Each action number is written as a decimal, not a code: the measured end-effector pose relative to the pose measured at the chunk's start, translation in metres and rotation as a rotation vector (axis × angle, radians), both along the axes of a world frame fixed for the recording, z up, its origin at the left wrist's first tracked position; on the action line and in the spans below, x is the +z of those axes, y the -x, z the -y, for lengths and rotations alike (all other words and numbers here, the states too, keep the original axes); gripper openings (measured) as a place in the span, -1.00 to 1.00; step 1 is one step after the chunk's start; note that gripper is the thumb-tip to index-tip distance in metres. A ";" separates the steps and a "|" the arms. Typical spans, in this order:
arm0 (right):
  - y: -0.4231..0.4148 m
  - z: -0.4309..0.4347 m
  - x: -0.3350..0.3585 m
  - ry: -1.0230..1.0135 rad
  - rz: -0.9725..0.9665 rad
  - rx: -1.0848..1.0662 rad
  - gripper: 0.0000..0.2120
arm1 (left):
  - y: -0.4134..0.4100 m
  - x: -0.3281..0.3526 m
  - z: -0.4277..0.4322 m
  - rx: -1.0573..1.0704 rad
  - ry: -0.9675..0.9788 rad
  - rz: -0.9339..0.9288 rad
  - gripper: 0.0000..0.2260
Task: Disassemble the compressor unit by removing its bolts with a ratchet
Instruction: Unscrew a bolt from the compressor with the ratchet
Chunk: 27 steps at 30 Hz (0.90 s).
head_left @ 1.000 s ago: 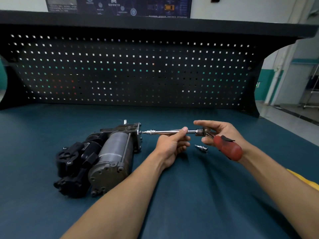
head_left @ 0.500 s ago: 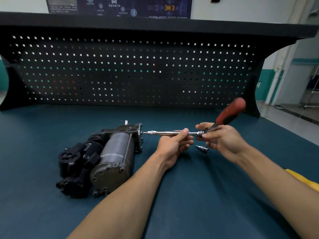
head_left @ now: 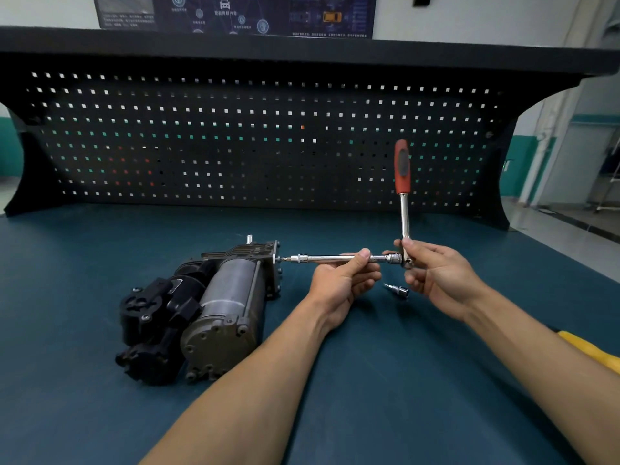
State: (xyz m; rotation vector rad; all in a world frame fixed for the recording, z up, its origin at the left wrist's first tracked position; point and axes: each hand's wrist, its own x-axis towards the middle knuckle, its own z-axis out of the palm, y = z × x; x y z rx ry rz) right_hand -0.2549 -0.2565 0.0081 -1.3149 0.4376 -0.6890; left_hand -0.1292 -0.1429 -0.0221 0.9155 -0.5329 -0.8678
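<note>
Your left hand (head_left: 339, 283) pinches the extension (head_left: 327, 259), aimed left into the compressor (head_left: 228, 297). Your right hand (head_left: 436, 280) grips the ratchet (head_left: 405, 216) head, handle upright.

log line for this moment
left hand: grips extension bar | right hand: holds ratchet head, handle upright | tip at compressor end plate | spare socket on bench

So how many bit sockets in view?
2: fitted bit socket on the extension bar at the compressor; loose bit socket on the mat between left hand and right hand. Arms may hide others.
</note>
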 end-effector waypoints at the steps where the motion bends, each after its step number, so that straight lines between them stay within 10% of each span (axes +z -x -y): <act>1: 0.001 0.001 -0.001 -0.009 0.007 0.007 -0.66 | 0.000 0.000 0.000 -0.001 0.002 -0.001 -0.89; 27: 0.003 0.015 -0.010 0.012 -0.105 0.094 -0.54 | -0.002 -0.001 0.001 -0.024 0.020 0.016 -0.94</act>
